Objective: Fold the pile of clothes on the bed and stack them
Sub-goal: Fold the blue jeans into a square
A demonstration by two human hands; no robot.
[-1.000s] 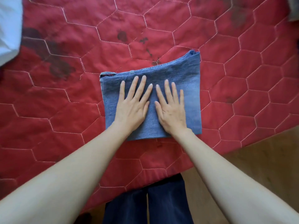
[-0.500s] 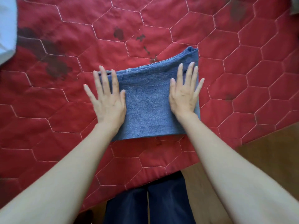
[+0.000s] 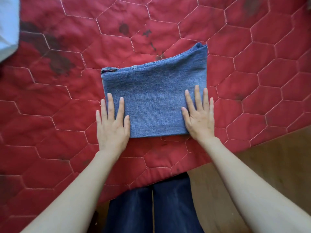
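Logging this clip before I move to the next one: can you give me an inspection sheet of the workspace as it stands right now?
Surface: red quilted bedspread with hexagon stitching and dark blotches.
Job's things: folded jeans, a neat rectangle lying flat near the bed's edge; no stack in view.
Clutter: white cloth at the upper left corner, cut off by the frame.
Hands: left hand flat, fingers straight, at the jeans' left edge, partly on the bedspread; right hand flat on the jeans' right edge.
Cables: nothing seen.
Surroundings: wooden floor at the right; person's dark trousers below.
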